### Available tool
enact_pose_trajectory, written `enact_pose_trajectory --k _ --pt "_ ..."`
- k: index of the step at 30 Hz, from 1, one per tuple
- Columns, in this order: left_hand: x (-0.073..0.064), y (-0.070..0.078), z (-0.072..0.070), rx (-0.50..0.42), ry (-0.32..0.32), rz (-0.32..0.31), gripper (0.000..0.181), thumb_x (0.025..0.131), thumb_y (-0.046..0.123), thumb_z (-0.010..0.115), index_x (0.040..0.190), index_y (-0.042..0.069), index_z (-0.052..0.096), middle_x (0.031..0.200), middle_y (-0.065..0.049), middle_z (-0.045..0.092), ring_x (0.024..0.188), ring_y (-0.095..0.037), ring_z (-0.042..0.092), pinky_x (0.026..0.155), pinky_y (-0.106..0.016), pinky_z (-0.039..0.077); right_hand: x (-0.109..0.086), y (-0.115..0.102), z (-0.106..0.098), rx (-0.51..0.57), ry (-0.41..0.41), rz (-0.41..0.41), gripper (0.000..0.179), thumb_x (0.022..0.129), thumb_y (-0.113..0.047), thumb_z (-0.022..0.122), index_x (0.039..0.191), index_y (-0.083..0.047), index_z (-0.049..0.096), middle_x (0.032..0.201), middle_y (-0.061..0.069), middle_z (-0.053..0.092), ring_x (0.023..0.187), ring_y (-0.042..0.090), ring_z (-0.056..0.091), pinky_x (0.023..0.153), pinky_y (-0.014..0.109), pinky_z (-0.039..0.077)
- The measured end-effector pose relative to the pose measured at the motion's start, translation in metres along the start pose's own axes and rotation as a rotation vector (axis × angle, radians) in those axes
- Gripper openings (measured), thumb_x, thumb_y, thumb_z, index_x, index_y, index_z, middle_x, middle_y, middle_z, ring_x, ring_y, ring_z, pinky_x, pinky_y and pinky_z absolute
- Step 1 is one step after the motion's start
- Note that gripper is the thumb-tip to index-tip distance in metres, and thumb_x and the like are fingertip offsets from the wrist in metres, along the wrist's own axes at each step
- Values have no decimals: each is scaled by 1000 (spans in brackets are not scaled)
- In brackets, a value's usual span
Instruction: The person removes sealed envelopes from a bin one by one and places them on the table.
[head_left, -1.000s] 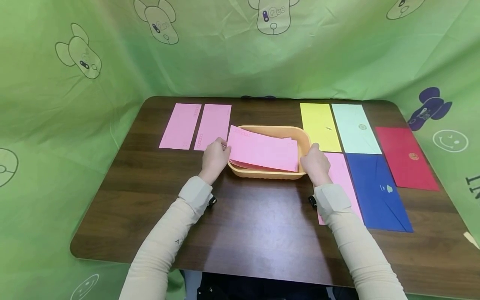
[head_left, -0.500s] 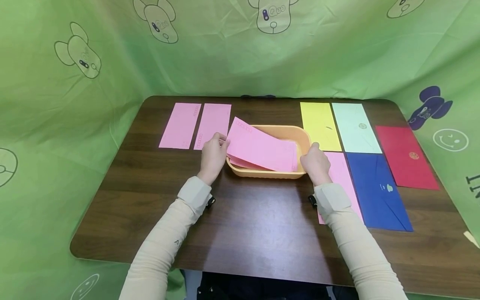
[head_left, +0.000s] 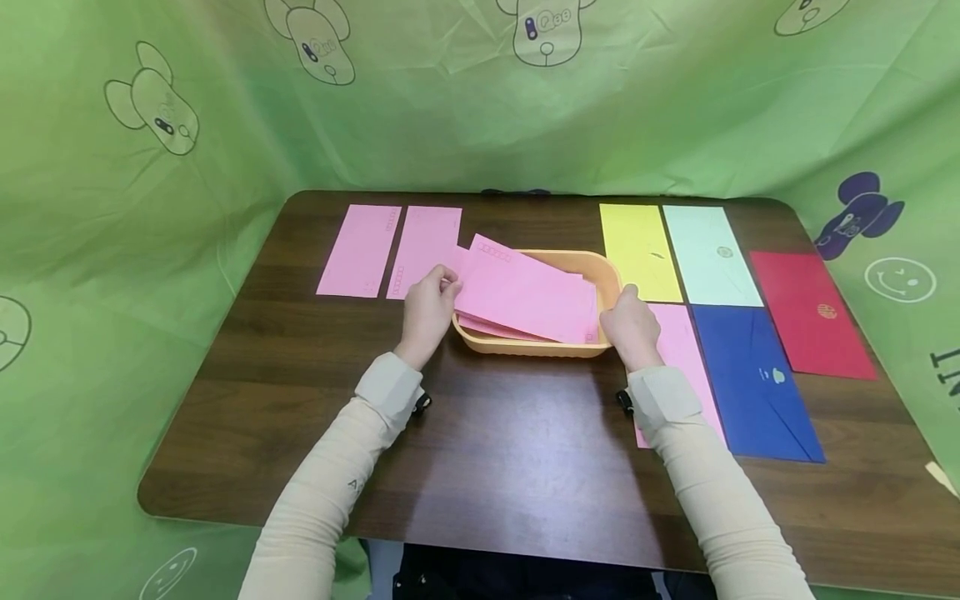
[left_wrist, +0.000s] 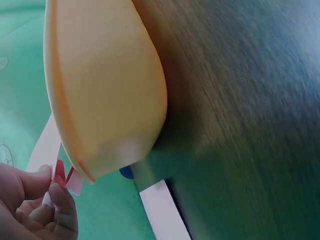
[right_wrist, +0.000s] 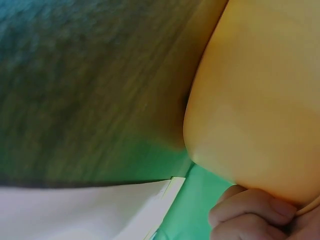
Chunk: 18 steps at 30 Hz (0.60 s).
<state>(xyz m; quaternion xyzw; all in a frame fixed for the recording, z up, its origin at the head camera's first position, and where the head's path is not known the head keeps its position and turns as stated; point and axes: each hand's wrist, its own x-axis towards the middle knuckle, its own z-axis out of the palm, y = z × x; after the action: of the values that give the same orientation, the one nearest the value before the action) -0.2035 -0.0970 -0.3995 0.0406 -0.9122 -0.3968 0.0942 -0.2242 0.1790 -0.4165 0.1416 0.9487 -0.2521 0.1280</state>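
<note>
A shallow yellow-orange plastic basket (head_left: 540, 350) stands mid-table with several pink envelopes (head_left: 525, 296) fanned inside it. At its left end my left hand (head_left: 426, 312) pinches the edge of a pink envelope (head_left: 461, 262) whose corner juts past the others. The left wrist view shows thumb and forefinger on the folded-looking pink paper (left_wrist: 59, 170), just beyond the basket's rim. My right hand (head_left: 632, 329) grips the rim at the opposite end, its curled fingers (right_wrist: 250, 205) against the outer wall. The lower envelopes are mostly hidden under the top one.
Two pink envelopes (head_left: 358, 250) lie at the back left of the brown table (head_left: 480, 450). To the right are yellow (head_left: 637, 250), pale mint (head_left: 712, 254), red (head_left: 813, 317), blue (head_left: 757, 383) and pink (head_left: 686, 367) envelopes. Green printed cloth (head_left: 450, 125) surrounds the table.
The top envelopes have tilted, their left ends rising with my left hand. One envelope's corner now shows separately, shifted left from the stack. My right hand has stayed on the basket's rim.
</note>
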Motion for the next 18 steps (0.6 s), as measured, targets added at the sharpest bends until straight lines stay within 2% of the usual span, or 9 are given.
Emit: enact_pose_trajectory --k 7,14,18 --pt "5 -1 2 -107 -31 -82 17 94 15 60 101 1 65 101 -19 71 89 -29 66 74 -36 50 0 0 1 3 -7 9 48 92 -18 41 132 7 32 114 28 54 101 42 55 83 51 45" --pt "6 0 -1 -153 -74 -181 21 94 18 60 104 1 66 106 -19 71 93 -27 66 71 -30 48 1 -1 1 15 -27 26 50 90 -13 43 134 7 30 109 25 52 96 39 52 83 49 44" --pt "7 -1 -2 -178 -51 -214 21 94 17 59 105 0 66 108 -19 70 95 -27 66 72 -29 49 1 -2 1 25 -34 35 51 90 -12 45 135 7 30 113 26 52 98 40 52 86 50 44"
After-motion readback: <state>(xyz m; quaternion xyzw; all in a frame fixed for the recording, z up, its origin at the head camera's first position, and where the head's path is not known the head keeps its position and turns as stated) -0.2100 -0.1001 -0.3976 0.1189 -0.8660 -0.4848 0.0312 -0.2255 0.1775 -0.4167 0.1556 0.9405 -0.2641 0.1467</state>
